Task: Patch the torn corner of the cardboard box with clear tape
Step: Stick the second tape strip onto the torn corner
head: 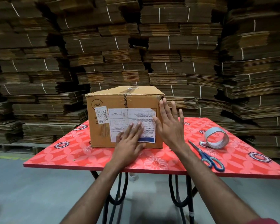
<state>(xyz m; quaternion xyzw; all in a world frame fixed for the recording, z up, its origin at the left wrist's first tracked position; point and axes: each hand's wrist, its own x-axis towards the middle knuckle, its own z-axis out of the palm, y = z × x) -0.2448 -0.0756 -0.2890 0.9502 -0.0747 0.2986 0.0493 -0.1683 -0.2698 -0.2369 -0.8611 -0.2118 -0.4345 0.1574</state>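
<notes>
Resting flat on cardboard box point(124, 101), left hand point(128, 143) — right hand point(170, 125) spread beside.

- We see the brown box point(124, 118) upright mid-frame, labels on its near face, top right corner crumpled.
- Our tape point(216, 137) roll lies on its side at right, well apart.

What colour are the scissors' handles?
Blue with grey trim on the scissors, seen in the head view.
</notes>
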